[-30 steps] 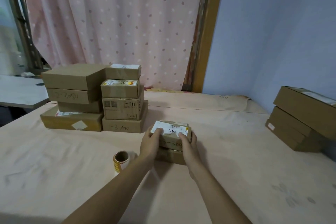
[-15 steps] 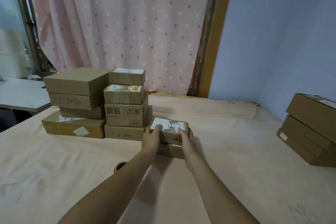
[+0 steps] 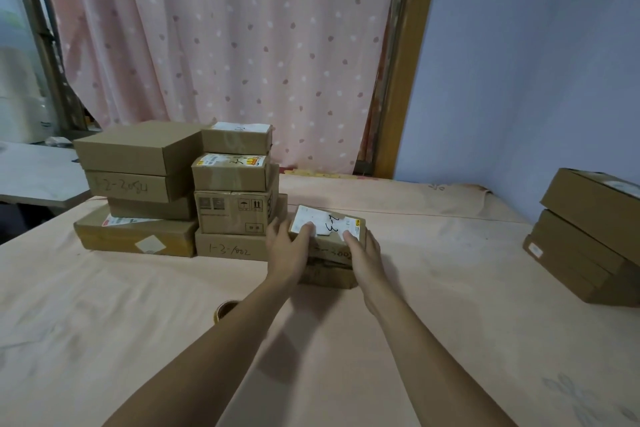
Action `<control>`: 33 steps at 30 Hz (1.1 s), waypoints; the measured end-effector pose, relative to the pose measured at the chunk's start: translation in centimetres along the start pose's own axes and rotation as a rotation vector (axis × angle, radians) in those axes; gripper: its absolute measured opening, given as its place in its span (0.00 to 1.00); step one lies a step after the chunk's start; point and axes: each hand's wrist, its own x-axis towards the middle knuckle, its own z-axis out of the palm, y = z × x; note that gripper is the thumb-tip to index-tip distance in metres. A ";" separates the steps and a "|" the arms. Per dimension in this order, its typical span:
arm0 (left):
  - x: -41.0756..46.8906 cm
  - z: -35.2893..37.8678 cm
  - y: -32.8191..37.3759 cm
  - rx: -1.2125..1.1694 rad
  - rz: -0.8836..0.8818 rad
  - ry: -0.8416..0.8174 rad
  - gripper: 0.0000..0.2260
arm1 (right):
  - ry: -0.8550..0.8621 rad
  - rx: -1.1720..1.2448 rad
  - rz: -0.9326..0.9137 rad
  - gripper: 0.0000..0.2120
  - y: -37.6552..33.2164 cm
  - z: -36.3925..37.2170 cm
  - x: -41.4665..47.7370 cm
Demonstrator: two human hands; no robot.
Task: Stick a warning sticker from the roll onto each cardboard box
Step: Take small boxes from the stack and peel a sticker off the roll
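Observation:
A small cardboard box [image 3: 332, 246] with a white label and a yellow sticker at its right end sits on top of another small box [image 3: 329, 276] in the middle of the table. My left hand [image 3: 287, 253] grips its left side, thumb on the label. My right hand [image 3: 363, 253] grips its right side, thumb on top. The sticker roll [image 3: 223, 310] stands on the table near me, mostly hidden behind my left forearm.
Two stacks of cardboard boxes [image 3: 235, 215] stand just left of the held box, nearly touching my left hand. Another stack of flat boxes [image 3: 588, 236] sits at the right edge. The table [image 3: 450, 322] has a peach cloth. A pink curtain hangs behind.
Both hands have pushed the two small boxes away from me and leftward, closer to the left stacks. The view has tilted up, and my forearm now covers most of the roll.

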 end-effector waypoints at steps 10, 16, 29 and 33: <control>-7.8 -3.4 -1.2 -0.266 -0.003 -0.162 0.14 | 0.031 0.124 -0.117 0.18 -0.3 -5.0 -7.0; -11.2 -6.0 -2.9 -0.355 -0.110 -0.157 0.11 | 0.032 0.237 0.048 0.26 1.0 -8.4 -8.5; -16.8 -8.8 -5.8 0.053 0.003 -0.376 0.07 | 0.025 -0.286 -0.095 0.09 3.3 -3.7 -10.1; -16.7 -8.7 -5.0 0.106 0.043 -0.338 0.10 | 0.018 -0.479 -0.132 0.09 2.9 -2.1 -9.7</control>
